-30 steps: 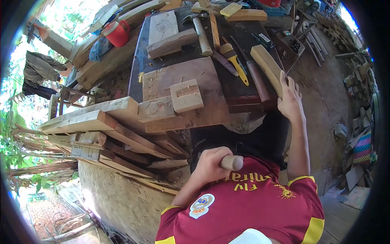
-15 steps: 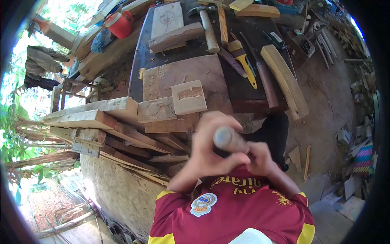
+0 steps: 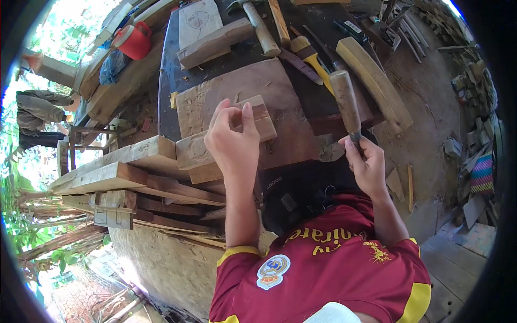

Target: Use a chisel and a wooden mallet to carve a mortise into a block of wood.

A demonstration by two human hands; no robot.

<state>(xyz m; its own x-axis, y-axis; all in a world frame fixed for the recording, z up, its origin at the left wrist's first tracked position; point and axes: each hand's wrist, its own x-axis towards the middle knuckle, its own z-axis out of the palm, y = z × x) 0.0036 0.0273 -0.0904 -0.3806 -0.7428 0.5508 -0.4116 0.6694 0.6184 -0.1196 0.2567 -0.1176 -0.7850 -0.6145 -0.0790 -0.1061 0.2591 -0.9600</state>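
Over a small pale wood block [image 3: 264, 121], my left hand [image 3: 232, 137] is raised with thumb and forefinger apart and nothing visible between them; whether it touches the block cannot be told. The hand hides part of the block and its recess. My right hand [image 3: 367, 164] grips a chisel [image 3: 345, 100] low down by its dark metal part, with the wooden handle pointing up and away. The chisel's blade is hidden by the hand. Beneath the small block lie a thick wood offcut [image 3: 196, 149] and a broad brown board [image 3: 242, 81].
On the dark table are a hammer [image 3: 263, 32], a yellow-handled brush [image 3: 318, 60], a curved wood piece [image 3: 377, 86] and a board with a drawn shield [image 3: 199, 22]. Long planks [image 3: 118, 156] are stacked at the left. A red jug [image 3: 134, 42] stands farther back.
My hands were together around the chisel near my chest. Now they are apart: the left has let go and moved forward to the block, while the right holds the chisel out to the right.
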